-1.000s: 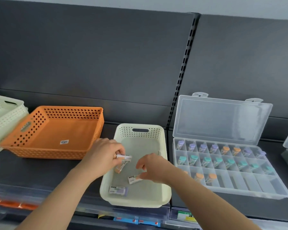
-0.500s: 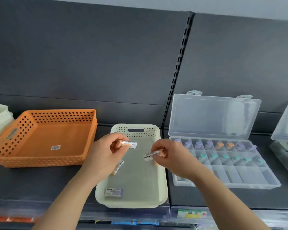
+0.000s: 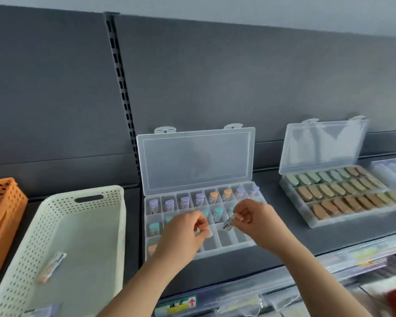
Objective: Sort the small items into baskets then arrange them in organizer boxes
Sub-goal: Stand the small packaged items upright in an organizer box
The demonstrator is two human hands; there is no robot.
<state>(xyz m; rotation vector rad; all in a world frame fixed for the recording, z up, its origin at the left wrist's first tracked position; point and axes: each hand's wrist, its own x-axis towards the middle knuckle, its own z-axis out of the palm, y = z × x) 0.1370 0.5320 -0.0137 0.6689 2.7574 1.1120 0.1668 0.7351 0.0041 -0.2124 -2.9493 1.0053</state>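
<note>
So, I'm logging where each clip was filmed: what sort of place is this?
Probably a shop aisle: a slotted shelf upright on dark back panels, label strips along the shelf edge, and organizer boxes of small stock.

On the dark grey shelf (image 3: 272,248) stand, left to right: an orange perforated plastic basket (image 3: 2,223), a cream perforated plastic basket (image 3: 121,225) containing a small capped tube (image 3: 52,266), a clear compartmented plastic organizer box (image 3: 196,161), and a second clear plastic organizer box (image 3: 320,145).

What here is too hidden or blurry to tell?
Head view:
The item in the left hand: mostly hidden by curled fingers.
The label on the vial in the right hand: blurred, unreadable.
The orange basket: cut off at the left edge.
Front-left compartments of the organizer box: covered by the left hand.
</note>
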